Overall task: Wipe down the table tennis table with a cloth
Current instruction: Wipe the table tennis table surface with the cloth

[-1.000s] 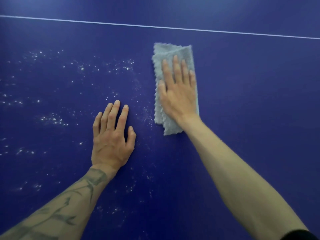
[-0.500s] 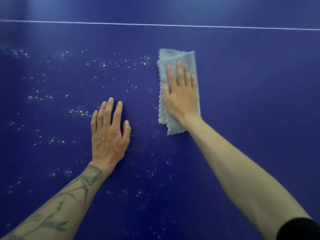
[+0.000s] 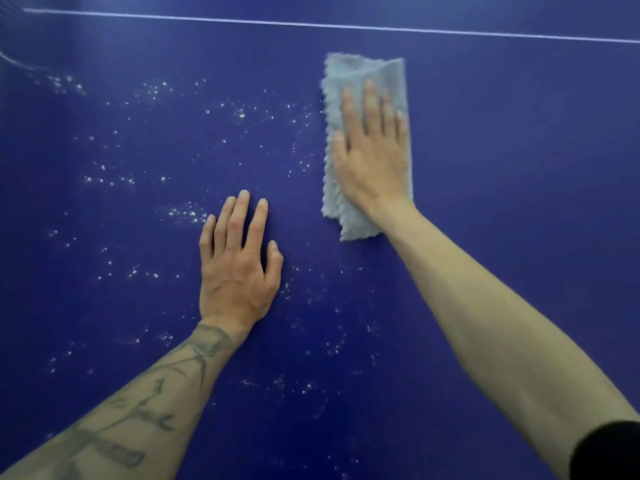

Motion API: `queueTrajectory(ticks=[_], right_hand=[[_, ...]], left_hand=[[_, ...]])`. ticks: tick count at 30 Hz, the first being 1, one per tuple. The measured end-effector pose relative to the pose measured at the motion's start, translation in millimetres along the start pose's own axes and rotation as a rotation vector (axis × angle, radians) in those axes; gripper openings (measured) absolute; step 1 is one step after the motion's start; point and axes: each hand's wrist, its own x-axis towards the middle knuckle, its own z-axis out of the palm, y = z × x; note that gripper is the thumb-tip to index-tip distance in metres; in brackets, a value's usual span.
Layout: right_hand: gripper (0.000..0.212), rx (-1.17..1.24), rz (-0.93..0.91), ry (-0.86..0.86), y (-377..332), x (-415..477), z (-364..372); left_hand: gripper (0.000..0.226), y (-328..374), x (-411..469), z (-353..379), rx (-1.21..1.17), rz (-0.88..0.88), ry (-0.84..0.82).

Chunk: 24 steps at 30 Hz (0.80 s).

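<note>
The blue table tennis table [image 3: 502, 168] fills the view. A folded light grey cloth [image 3: 360, 69] lies on it, right of centre. My right hand [image 3: 372, 150] presses flat on the cloth, fingers pointing away from me, covering its middle. My left hand [image 3: 239, 268] rests palm down on the bare table, nearer me and left of the cloth, fingers slightly spread and holding nothing. White specks of dust [image 3: 183, 213] are scattered over the surface left of and below the cloth.
A thin white line [image 3: 346, 26] runs across the table at the far side. The surface right of the cloth shows no specks. A pale streak [image 3: 14, 62] sits at the far left edge.
My right hand has slid the cloth a little to the left, up against the nearest specks. My left hand has shifted left along with it, and the view has panned left.
</note>
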Motion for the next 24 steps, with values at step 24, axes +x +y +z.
queueTrajectory(ticks=[24], right_hand=[[0.062, -0.061, -0.123, -0.043, 54, -25, -8]], left_hand=[[0.060, -2, 0, -1, 0.006, 0.001, -0.028]])
